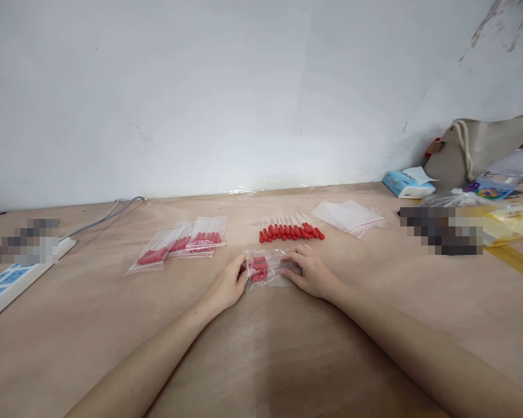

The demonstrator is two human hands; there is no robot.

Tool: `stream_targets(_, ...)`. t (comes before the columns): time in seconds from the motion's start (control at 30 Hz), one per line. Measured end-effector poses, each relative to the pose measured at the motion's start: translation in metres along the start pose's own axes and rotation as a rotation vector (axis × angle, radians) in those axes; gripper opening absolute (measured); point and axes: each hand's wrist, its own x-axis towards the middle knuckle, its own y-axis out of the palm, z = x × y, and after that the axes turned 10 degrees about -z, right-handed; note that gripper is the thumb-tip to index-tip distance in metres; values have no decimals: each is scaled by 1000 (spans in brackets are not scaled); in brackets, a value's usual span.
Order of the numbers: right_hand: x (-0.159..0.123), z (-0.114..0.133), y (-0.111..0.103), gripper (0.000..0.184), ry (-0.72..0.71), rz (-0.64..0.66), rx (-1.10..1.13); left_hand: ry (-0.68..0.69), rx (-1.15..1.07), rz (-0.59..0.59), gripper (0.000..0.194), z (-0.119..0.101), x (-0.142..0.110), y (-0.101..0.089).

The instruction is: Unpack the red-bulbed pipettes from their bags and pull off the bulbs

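A clear zip bag [272, 277] with several red-tipped white sticks inside lies between my hands on the table, the red ends toward the left. My left hand [232, 280] pinches the bag's left end. At the other end, the fingers of my right hand [307, 270] are curled on the plastic and grip it. Just beyond the bag is a row of loose red-tipped sticks [291, 231], red ends toward me. Filled clear bags [207, 237] of the same sticks overlap to the left. A stack of flat zip bags [348, 217] lies to the right of the loose sticks.
A white power strip [30, 278] with a grey cable [102, 219] is at the left. Toward the right back are a blue tissue pack [407, 184], a plastic bottle [503, 174], a beige bag [492, 145] and yellow plastic packaging [512, 223]. A white wall [244, 98] borders the table.
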Motion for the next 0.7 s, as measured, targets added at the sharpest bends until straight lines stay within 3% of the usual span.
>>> stream_targets(0.13,0,-1,0,21,19,3,-12,7,-52,-21,9,9,3,-9)
stream_targets(0.3,-1,-2,-1,20,30,19,-22,-138,-325,95,13,21,14,-36)
stream_targets(0.4,0,-2,-2,18,25,20,-15,-160,-288,93,18,27,22,-65)
stream_targets(0.53,0,-3,-1,18,17,11,1,-200,-156,79,23,31,25,-119)
stream_targets(0.57,0,-3,-1,17,14,9,5,-227,-106,48,22,32,24,-131)
stream_targets(0.63,0,-4,0,17,10,6,13,-221,-76,-195,22,34,23,-142)
stream_targets(0.7,1,-3,0,16,9,3,20,-189,-55,-444,19,35,23,-135)
